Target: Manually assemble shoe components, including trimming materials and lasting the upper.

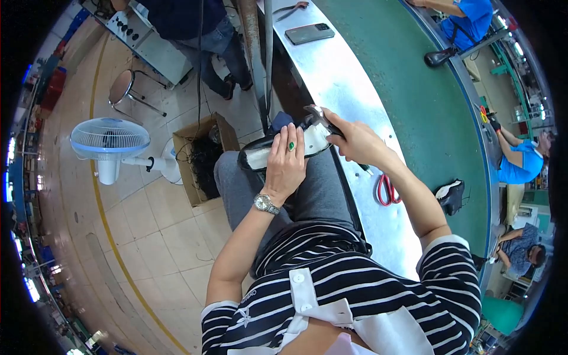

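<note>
A black shoe (255, 144) lies across my lap with its white underside (318, 137) facing up. My left hand (286, 155) holds it, the fingers laid across the white underside; the thumb is hard to make out. My right hand (360, 142) is closed round a dark-handled metal tool (332, 121). Its curved metal head (312, 110) is at the shoe's right end, by the white underside. I cannot tell what kind of tool it is. Dark blue material (281, 121) shows just beyond the shoe.
Red-handled scissors (388, 190) lie on the metal bench (378, 231) at my right, a phone (309, 34) and another hand tool (291, 10) farther off. A black shoe (451, 197) rests on the green surface (423, 142). Leftward stand a fan (110, 145), box (228, 133) and stool (121, 87). People work nearby.
</note>
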Demonstrator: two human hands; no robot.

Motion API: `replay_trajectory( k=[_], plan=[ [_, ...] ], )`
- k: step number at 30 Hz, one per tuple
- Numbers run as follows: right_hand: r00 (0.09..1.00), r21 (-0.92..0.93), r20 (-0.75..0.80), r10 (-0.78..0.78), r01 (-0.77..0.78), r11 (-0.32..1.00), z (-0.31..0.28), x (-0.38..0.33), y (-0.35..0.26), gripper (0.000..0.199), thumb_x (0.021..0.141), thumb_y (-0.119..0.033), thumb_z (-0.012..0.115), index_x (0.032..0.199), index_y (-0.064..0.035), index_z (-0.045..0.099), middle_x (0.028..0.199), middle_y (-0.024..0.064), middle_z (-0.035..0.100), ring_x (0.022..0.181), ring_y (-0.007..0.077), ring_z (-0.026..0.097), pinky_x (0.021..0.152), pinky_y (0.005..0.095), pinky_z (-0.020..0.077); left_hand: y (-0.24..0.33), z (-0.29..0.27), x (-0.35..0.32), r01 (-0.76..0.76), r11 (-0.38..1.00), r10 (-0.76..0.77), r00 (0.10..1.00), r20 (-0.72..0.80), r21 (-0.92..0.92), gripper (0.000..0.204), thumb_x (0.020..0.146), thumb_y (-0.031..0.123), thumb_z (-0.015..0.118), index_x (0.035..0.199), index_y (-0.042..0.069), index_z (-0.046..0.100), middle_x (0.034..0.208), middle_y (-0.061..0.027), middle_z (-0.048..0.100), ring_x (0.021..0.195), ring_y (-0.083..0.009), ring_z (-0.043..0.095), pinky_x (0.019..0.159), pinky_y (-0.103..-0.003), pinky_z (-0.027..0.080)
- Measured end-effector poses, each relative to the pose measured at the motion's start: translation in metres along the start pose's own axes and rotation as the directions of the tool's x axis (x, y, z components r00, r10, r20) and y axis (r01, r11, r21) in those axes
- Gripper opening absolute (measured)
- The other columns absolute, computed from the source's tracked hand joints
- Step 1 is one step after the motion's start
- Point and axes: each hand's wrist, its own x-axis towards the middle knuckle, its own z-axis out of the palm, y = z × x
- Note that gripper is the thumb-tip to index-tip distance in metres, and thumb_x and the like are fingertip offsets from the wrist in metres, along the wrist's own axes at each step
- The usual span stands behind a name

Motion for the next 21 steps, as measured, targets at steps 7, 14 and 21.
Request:
replay_trajectory(
  k=[7,14,21],
  plan=[
    [0.989,0.117,-0.021,0.147,-0.144,0.983,0.016,-0.002,0.009,0.057,0.094,-0.016,0.055,0.147,-0.0138,0.034,0.065,0.0096,0.064,0.053,0.0187,0.064,0.057,0.0346,0.0513,0.004,0.0,-0.001,-0.005,1.0,0.005,1.0,-0.011,0.022,0.056,0.082,0.014,0.061,0.131,-0.011,0.048,0.134,-0.0298,0.05,0.125,-0.0401,0.049,0.109,-0.045,0.036],
    [0.981,0.094,0.073,0.181,-0.187,0.978,0.014,-0.002,-0.005,0.064,0.09,-0.016,0.057,0.148,-0.0106,0.03,0.084,0.0258,0.067,0.079,0.0449,0.065,0.078,0.052,0.0478,0.006,0.003,0.001,-0.001,0.997,0.004,0.999,-0.039,0.076,0.069,0.072,0.013,0.072,0.133,-0.01,0.047,0.135,-0.0276,0.05,0.125,-0.0379,0.049,0.108,-0.044,0.037],
    [0.974,0.314,-0.05,0.22,-0.194,0.929,0.007,-0.008,-0.024,0.065,0.091,-0.017,0.056,0.149,-0.0127,0.027,0.088,0.0255,0.067,0.079,0.0465,0.064,0.075,0.0538,0.0478,0.008,0.003,0.0,0.022,0.999,-0.019,0.997,-0.077,0.041,0.066,0.073,0.011,0.07,0.131,-0.011,0.047,0.134,-0.0273,0.049,0.126,-0.0388,0.048,0.108,-0.045,0.037]
  ],
)
